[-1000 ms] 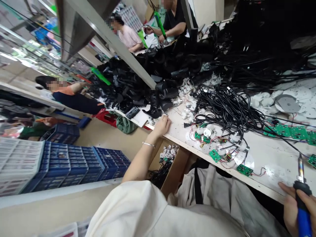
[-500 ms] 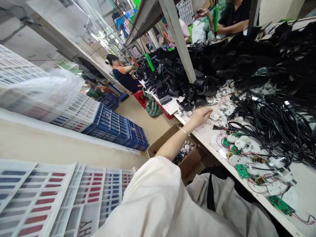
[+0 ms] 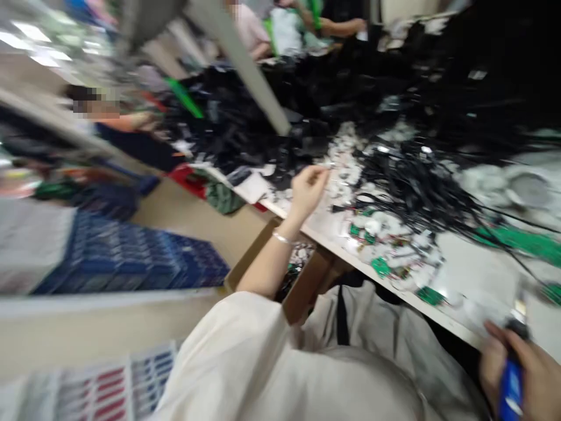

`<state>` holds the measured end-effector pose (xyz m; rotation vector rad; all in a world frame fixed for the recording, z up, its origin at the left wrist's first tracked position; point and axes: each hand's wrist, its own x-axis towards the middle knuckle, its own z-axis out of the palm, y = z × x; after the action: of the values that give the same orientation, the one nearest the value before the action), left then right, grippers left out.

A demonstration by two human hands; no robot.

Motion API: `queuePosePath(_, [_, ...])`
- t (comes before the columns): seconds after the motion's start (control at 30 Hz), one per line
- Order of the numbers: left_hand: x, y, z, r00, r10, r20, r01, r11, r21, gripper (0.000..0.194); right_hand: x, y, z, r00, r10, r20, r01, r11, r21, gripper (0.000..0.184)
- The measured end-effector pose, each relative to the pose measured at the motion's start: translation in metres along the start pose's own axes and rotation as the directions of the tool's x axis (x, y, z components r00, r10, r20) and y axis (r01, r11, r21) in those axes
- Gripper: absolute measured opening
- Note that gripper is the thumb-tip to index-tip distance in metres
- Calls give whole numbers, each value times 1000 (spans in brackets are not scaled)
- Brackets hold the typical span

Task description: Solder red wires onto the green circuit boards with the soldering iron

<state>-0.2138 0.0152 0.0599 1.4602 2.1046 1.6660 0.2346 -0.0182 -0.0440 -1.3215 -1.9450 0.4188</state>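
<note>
So, the left hand (image 3: 309,190) is up in the air just over the white workbench (image 3: 451,292), and its fingers (image 3: 316,175) are pinched close together. Something tiny and pale may be at the fingertips, but it is too blurry to tell what it is. A silver bracelet (image 3: 281,238) sits on that wrist, and a cream sleeve (image 3: 228,351) covers the arm higher up. Small white plastic bits (image 3: 346,175) lie on the bench just past the fingers. The right hand (image 3: 508,368) is down in the corner, with its fingers curled tight around a soldering iron (image 3: 511,380). The iron has a blue handle, and its metal tip points up and away, close to the front edge of the bench. Between the two hands, green circuit boards (image 3: 380,267) with thin colored wires lie among white plastic discs (image 3: 372,223). A big tangle of black power cords (image 3: 416,193) lies behind them, and a heap of black plastic parts (image 3: 236,128) sits farther along. A cardboard box (image 3: 307,275) is under the bench near the left arm. Blue plastic crates (image 3: 118,263) stand on the floor. Farther off, a person in an orange top (image 3: 127,123) and a person in a black shirt (image 3: 342,26) sit at the bench.
</note>
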Motion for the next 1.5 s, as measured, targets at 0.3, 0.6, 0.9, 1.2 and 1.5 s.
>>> queuePosePath(0.3, [-35,100,115,985,152,80,-116,931,-347,14,6,-11,6,922,-278,-270,211,944,-252,47])
queuePosePath(0.6, [-147,120,172,716,442,540,-381,896,-228,8,4,-14,4,919,-284,-273,234,951,-203,45])
queuePosePath(0.9, [-176,102,179,638,449,626,-532,844,-63,12,6,-14,-1,936,-244,-253,222,969,-112,50])
queuePosePath(1.2, [-160,99,175,528,485,697,-544,823,-161,10,-13,-13,-19,863,274,-424,-18,856,516,23])
queuePosePath(1.5, [-162,102,173,532,499,684,-558,815,-160,8,-16,-2,-24,892,330,-310,-96,807,583,23])
